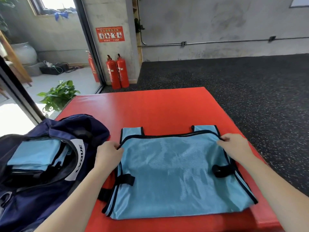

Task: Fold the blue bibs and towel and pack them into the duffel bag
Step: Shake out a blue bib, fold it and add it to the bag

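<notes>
Bib: blue bib point(175, 173), black-edged, lying flat on the red surface point(150, 108), centre-right of frame.
Left hand point(108, 154): fingers pinching the bib's upper-left folded edge.
Right hand point(234, 146): fingers pinching the upper-right edge.
Duffel bag point(41, 190): navy, open, lower left; folded blue pieces point(35, 156) inside.
Background: fire extinguishers point(117, 72), top centre-left.

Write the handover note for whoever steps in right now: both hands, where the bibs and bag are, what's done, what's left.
Left hand pinches the left edge of the blue bib; right hand pinches its right edge.
The bib lies on the red mat, folded over once, straps at the far side.
The navy duffel bag sits open at the left with folded blue pieces already inside.
Left: finish folding this bib and pack it. No towel is identifiable in view.
</notes>
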Tool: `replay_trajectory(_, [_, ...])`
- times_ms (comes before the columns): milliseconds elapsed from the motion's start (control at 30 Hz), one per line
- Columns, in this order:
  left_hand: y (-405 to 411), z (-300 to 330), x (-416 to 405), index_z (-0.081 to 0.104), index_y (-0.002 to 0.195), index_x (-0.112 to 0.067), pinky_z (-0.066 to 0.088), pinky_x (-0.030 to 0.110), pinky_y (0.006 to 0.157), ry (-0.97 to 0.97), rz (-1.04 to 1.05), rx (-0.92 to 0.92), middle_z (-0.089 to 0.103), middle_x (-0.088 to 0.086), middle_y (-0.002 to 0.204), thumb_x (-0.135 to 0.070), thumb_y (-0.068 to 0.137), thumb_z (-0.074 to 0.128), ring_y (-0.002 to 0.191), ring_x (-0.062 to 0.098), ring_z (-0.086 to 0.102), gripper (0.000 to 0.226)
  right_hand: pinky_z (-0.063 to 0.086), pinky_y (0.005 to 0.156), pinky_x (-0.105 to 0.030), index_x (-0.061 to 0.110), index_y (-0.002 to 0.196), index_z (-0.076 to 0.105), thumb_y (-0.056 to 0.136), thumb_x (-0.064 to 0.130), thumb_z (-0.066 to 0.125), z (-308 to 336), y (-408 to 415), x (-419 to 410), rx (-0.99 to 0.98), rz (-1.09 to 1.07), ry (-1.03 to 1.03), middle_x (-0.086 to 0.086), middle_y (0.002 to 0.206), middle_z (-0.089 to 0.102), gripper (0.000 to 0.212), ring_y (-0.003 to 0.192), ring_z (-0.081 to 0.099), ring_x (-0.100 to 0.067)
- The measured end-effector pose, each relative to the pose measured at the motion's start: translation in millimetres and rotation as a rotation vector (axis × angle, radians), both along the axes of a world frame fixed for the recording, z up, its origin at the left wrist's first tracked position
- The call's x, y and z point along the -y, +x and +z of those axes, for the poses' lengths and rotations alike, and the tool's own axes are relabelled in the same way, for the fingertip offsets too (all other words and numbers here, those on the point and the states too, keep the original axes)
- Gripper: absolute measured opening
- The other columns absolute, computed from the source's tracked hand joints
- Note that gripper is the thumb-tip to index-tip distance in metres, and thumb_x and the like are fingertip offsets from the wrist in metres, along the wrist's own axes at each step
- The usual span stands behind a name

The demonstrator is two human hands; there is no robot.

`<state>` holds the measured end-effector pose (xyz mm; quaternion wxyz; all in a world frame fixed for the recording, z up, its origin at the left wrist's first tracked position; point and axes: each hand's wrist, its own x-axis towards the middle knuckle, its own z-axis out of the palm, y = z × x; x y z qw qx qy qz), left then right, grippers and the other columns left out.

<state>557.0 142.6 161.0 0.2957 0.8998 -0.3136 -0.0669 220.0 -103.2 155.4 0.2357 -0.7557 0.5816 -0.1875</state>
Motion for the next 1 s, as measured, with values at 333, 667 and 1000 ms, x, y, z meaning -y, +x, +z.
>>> replay_trajectory(333, [7.9, 1.2, 36.7, 0.068, 0.111, -0.014, 0.039, 0.026, 0.068, -0.134, 0.026, -0.100, 0.070, 0.000, 0.100, -0.034, 0.094, 0.065, 0.092, 0.022, 0.061, 0.026, 0.037, 0.055, -0.031, 0.016, 0.067, 0.061, 0.086, 0.029, 0.074, 2.7, 16.5, 13.8, 0.096, -0.037, 0.000, 0.003, 0.063, 0.058, 0.026, 0.067, 0.055, -0.022])
replay_trajectory(667, [13.6, -15.1, 31.0, 0.068, 0.100, -0.015, 0.041, 0.030, 0.057, -0.073, 0.057, -0.035, 0.068, 0.001, 0.084, -0.022, 0.096, 0.058, 0.070, 0.015, 0.057, 0.013, 0.048, 0.067, -0.034, 0.026, 0.086, 0.068, 0.094, 0.032, 0.064, -13.7, 14.0, 15.1, 0.047, -0.039, -0.068, 0.000, 0.079, 0.069, 0.010, 0.073, 0.061, -0.023])
replay_trajectory(1000, [18.3, -3.7, 38.5, 0.070, 0.114, -0.021, 0.043, 0.030, 0.062, -0.156, 0.062, -0.034, 0.072, 0.000, 0.096, -0.034, 0.098, 0.058, 0.076, 0.016, 0.059, 0.024, 0.040, 0.063, -0.033, 0.021, 0.073, 0.064, 0.093, 0.033, 0.065, -8.9, 14.2, 24.0, 0.156, -0.001, -0.106, 0.001, 0.070, 0.063, 0.024, 0.073, 0.060, -0.025])
